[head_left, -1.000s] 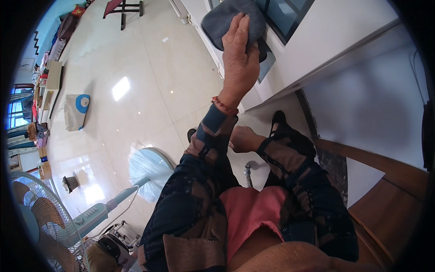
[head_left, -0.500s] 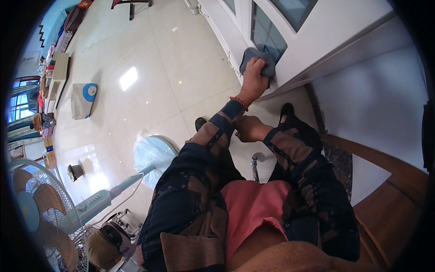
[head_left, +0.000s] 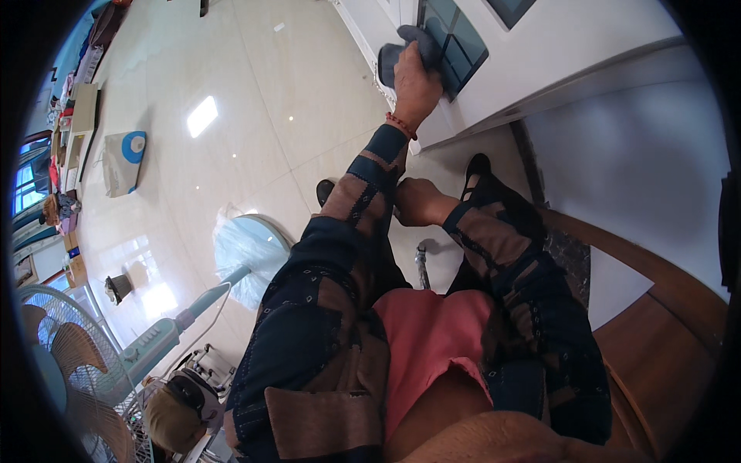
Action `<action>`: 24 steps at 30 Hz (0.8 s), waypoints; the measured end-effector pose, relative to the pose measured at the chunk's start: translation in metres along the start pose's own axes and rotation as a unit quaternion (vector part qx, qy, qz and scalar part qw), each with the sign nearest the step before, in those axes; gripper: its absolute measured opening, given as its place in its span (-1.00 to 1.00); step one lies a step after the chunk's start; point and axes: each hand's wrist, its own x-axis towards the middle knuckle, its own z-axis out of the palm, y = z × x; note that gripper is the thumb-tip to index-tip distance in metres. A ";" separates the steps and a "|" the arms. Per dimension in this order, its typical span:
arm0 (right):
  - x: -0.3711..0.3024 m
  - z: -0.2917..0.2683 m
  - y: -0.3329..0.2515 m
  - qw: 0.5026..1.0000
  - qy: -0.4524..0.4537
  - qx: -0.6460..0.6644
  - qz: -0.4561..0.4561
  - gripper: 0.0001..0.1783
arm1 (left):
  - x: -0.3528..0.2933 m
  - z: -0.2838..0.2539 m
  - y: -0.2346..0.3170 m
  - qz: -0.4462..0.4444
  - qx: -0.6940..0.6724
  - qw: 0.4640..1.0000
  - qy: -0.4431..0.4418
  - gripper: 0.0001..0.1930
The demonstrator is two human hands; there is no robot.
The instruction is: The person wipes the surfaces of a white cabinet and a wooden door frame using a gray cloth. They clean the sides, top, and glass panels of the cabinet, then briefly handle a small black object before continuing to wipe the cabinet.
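My left hand (head_left: pixel 417 86), with a red bead bracelet at its wrist, is closed on a dark grey cloth (head_left: pixel 391 60). The cloth is bunched at the glass-paned front of a white cabinet (head_left: pixel 502 73), beside the lower left edge of a dark glass pane (head_left: pixel 454 46). My right hand (head_left: pixel 421 202) is curled closed just below my left wrist, close to the left sleeve. What its fingers hold, if anything, is hidden.
At the left stand a pedestal fan (head_left: pixel 73 363) and its plastic-wrapped round base (head_left: pixel 251 255). A white and blue bag (head_left: pixel 123 163) and a small hat-shaped object (head_left: pixel 118 288) lie on the tiled floor. Brown wooden furniture (head_left: pixel 664 355) is at the right.
My left hand has moved up and left along the cabinet front with the cloth, which has folded differently. My right hand stays closed near the left forearm. The view has shifted slightly.
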 end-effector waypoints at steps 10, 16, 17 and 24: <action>0.008 0.016 -0.008 0.998 0.041 -0.013 -0.045 -0.79 | -0.040 -0.056 0.042 -0.112 -0.251 0.948 -0.160 -0.53; 0.008 0.014 -0.001 0.989 0.135 -0.005 0.056 -0.74 | -0.037 -0.082 0.049 -0.167 -0.466 0.867 -0.063 -0.67; 0.010 0.008 -0.001 0.981 0.180 -0.015 0.076 -0.73 | -0.035 -0.088 0.039 -0.144 -0.480 0.865 -0.011 -0.72; 0.041 -0.002 0.035 0.866 0.490 -0.090 0.040 -0.60 | -0.030 -0.159 -0.004 -0.173 -0.591 0.775 0.141 -0.83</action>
